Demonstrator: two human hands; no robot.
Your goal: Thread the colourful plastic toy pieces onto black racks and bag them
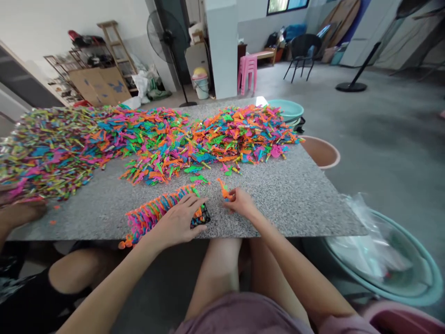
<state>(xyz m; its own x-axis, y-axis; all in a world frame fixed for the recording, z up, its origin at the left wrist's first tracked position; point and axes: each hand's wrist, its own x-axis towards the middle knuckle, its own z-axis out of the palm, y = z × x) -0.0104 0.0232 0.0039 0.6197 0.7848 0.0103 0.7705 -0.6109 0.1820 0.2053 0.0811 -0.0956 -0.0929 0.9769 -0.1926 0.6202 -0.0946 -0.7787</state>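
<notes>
- Pinching orange toy gun (224,188) btwn thumb & fingertips of R hand (239,202), by its lower end, w/ thin end pointing up & away; over the table (278,204), can't tell if touching it
- Under R hand, a speck of blue, maybe same toy, maybe a 2nd one, too small to tell
- Prob v light, hard stiff plastic, a bit slick; unlikely to bend much, but maybe apt to snap at thin parts if twisted
- Best taken by the lower part, btwn thumb & index, leaving thin end free; prob no hard squeeze needed
- Spreading L hand (182,215) palm down over right end of row of toy guns (149,214), fingers apart, thumb near black rack (206,216); can't tell if pressing
- In that row: packed close, side by side, mostly orange, pink & blue; prob easy to knock askew
- Just past hands: green toy gun (198,179) lying loose, then big mixed pile (239,132), prob prone to snagging
- Far left: yellowish pile (38,153), w/ co-worker's hand (33,210) near it
- Off right, below table height: blue-green tub (437,283) w/ clear bags (365,246), plus brown tub (321,153) farther back
</notes>
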